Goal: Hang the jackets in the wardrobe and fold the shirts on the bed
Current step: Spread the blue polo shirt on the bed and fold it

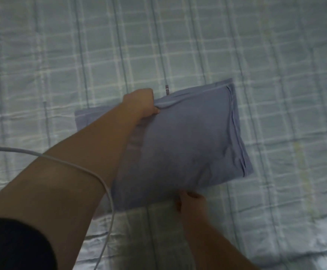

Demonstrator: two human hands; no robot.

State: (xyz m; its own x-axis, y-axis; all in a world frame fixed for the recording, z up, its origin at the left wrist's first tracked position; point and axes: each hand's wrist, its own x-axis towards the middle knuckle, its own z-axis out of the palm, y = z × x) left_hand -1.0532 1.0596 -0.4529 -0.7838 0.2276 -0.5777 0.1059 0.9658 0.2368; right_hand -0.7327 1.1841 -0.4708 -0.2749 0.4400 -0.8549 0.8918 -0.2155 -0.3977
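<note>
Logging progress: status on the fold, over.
Left hand pinches far edge of folded blue fabric shirt. Right hand holds near edge. Thin white cable crosses left forearm.

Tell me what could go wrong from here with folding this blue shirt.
1. The white cable lies across the left forearm, close to the blue shirt; it may snag or get folded in.
2. The left hand pinches a bunched bit of the far edge, so a crease may be pressed in.
3. The right hand holds only one spot of the near edge; the layers could slide apart.
</note>
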